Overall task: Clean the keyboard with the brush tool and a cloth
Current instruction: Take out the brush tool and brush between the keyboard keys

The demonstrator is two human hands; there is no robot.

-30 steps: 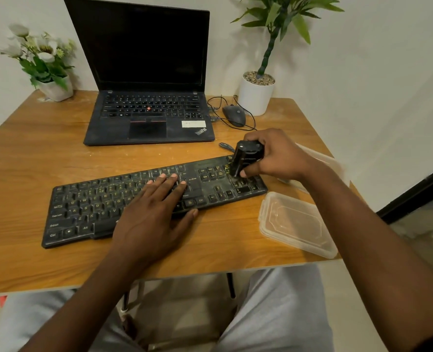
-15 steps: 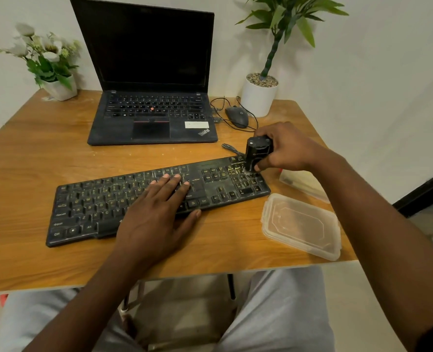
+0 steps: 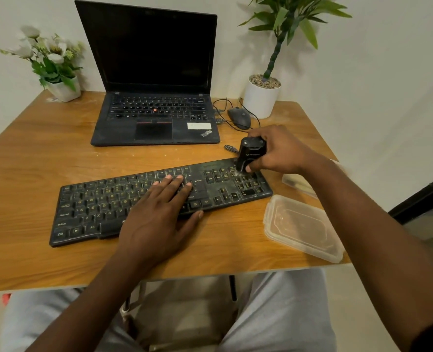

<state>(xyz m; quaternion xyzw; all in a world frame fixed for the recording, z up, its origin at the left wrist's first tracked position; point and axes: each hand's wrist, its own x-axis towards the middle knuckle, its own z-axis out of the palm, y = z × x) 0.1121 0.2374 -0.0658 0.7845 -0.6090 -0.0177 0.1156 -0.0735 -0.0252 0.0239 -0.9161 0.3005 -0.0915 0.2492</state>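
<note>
In the head view, a black keyboard [image 3: 103,207] is seen lying slantwise on the wooden desk [image 3: 40,153], its right end further from the person than its left. The left hand [image 3: 157,219] is laid flat on the middle keys, fingers straight and together, thumb spread along the near edge; nothing is gripped by it. The right hand [image 3: 281,151] is wrapped round a black brush tool [image 3: 251,152], which is held upright with its lower end set down on the keys at the far right corner of the keyboard. Pale dust is seen scattered over the keys around that spot.

Behind the keyboard an open laptop [image 3: 157,123] is placed, its screen dark. Just right of it a black mouse [image 3: 238,117] is found with its cable looped beside it. A white pot [image 3: 261,100] with a green plant is stood at the far right corner, and a white flower pot [image 3: 64,90] at the far left. A clear plastic tub [image 3: 301,227] is set upside down near the desk's front right edge, just beside the keyboard's right end. A second clear tub [image 3: 299,185] is partly hidden behind the right forearm.
</note>
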